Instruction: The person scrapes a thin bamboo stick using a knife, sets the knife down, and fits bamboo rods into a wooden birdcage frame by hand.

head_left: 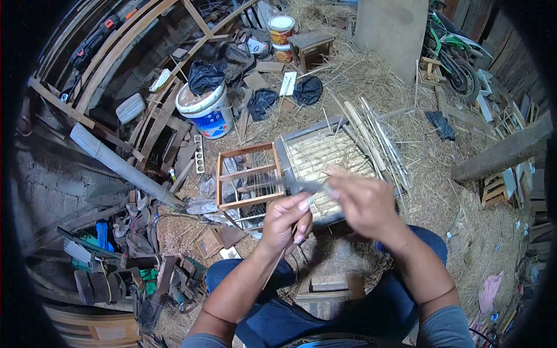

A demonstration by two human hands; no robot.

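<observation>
My left hand (285, 223) is closed around a thin strip (274, 269), whose lower end points down toward my lap. Its upper end is up by my fingertips. My right hand (366, 203) is closed on something blurred by motion, a dark blade-like shape (295, 185) that reaches left over the left hand's fingertips. The two hands are close together. Beyond them lies a slatted bamboo panel (307, 158) in a grey frame. Left of it stands a wooden frame with thin bars (249, 202).
Long bamboo strips (371, 136) lie across the panel's right side. A white bucket (206, 110) stands at the upper left. A wooden post (505, 149) juts in from the right. A small wooden block (328, 283) sits between my legs. Straw covers much of the ground.
</observation>
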